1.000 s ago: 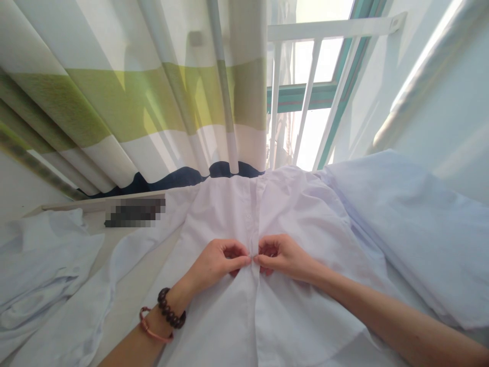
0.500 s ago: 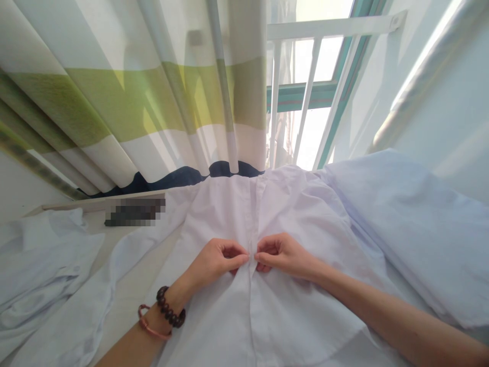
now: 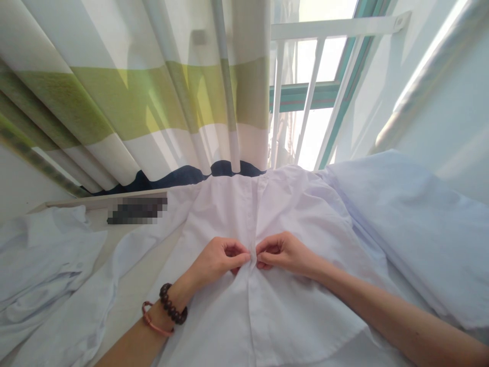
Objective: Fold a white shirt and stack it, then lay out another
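Observation:
A white shirt (image 3: 305, 311) lies spread before me, its front placket running up the middle and one sleeve stretched out to the left. My left hand (image 3: 223, 257) pinches the left side of the placket between thumb and fingers. Facing it, my right hand (image 3: 280, 253) is closed in a pinch on the placket's right side. The fingertips almost meet at the seam, where the cloth is slightly raised. Any button between them is hidden. A dark beaded bracelet (image 3: 173, 304) and a reddish band (image 3: 155, 321) circle my left wrist.
More white clothing (image 3: 42, 270) lies crumpled on the left, and a white cloth bundle (image 3: 420, 219) is at the right. A blurred dark object (image 3: 137, 210) rests near the back edge. Behind are a striped curtain (image 3: 171, 97) and a white railing (image 3: 336, 28) before the window.
My right fingertips have come slightly closer to the left ones at the placket, and the cloth between them has bunched a little. The whole view has shifted slightly.

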{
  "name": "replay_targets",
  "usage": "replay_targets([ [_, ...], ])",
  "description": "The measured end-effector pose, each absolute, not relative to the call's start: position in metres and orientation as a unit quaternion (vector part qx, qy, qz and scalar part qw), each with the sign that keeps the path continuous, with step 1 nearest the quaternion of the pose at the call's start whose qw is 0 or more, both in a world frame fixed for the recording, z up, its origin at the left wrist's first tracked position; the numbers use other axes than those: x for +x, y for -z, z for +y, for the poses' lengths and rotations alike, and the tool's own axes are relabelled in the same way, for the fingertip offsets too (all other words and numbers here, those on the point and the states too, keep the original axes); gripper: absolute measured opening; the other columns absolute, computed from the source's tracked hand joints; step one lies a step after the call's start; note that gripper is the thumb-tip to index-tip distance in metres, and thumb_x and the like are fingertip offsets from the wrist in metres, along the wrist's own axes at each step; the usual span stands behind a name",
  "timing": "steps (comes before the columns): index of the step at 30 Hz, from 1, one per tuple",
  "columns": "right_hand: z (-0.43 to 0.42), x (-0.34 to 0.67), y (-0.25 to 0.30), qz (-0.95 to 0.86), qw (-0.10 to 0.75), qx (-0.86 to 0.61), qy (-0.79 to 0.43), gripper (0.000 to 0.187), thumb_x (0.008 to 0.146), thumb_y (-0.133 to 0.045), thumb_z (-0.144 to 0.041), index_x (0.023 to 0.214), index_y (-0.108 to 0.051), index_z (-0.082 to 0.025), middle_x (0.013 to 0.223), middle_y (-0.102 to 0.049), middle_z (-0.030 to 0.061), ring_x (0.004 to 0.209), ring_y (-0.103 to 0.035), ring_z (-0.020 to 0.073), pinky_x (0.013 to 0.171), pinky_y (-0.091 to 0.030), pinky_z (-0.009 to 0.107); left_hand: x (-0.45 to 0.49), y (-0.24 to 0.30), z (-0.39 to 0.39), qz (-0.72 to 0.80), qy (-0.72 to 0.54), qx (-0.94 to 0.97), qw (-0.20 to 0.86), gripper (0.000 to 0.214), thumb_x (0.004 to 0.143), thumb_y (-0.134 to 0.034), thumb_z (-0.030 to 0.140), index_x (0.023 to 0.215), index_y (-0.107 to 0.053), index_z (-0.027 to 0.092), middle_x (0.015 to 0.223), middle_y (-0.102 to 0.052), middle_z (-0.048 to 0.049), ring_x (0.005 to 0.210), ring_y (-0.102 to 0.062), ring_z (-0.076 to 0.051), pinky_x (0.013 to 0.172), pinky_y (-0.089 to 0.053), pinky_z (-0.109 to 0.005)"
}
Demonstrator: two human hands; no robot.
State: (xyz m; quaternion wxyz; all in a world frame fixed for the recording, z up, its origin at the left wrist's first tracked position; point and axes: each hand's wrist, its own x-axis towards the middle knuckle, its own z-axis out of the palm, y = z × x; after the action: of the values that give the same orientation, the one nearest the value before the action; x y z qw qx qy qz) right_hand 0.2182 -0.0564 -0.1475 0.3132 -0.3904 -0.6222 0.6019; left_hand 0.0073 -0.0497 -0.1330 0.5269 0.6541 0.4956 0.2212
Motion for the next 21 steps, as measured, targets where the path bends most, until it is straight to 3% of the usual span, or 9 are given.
replay_targets([
  [12, -0.0547, 0.2208, 0.1443, -0.636, 0.272, -0.390, -0.608, 0.015, 0.075, -0.067, -0.033, 0.071, -0.066, -0.019, 0.067, -0.068, -0.0014, 0.069, -0.066, 0.0155, 0.067, -0.052, 0.025, 0.0109, 0.1285, -0.0535, 0.496, -0.214, 0.672, 0.507, 0.022, 0.076, -0.067, 0.035, 0.076, -0.072, 0.014, 0.058, -0.060, 0.0026, 0.054, -0.051, -0.010, 0.054, -0.040, -0.021],
  [21, -0.0585, 0.2162, 0.1477, -0.673, 0.275, -0.403, -0.555, 0.009, 0.079, -0.060, -0.027, 0.073, -0.061, -0.020, 0.061, -0.066, -0.0017, 0.060, -0.064, 0.0146, 0.058, -0.050, 0.024, 0.0112, 0.1305, -0.0568, 0.492, -0.215, 0.688, 0.488, 0.023, 0.079, -0.063, 0.036, 0.077, -0.073, 0.015, 0.056, -0.059, 0.0022, 0.054, -0.049, -0.011, 0.055, -0.039, -0.021],
])
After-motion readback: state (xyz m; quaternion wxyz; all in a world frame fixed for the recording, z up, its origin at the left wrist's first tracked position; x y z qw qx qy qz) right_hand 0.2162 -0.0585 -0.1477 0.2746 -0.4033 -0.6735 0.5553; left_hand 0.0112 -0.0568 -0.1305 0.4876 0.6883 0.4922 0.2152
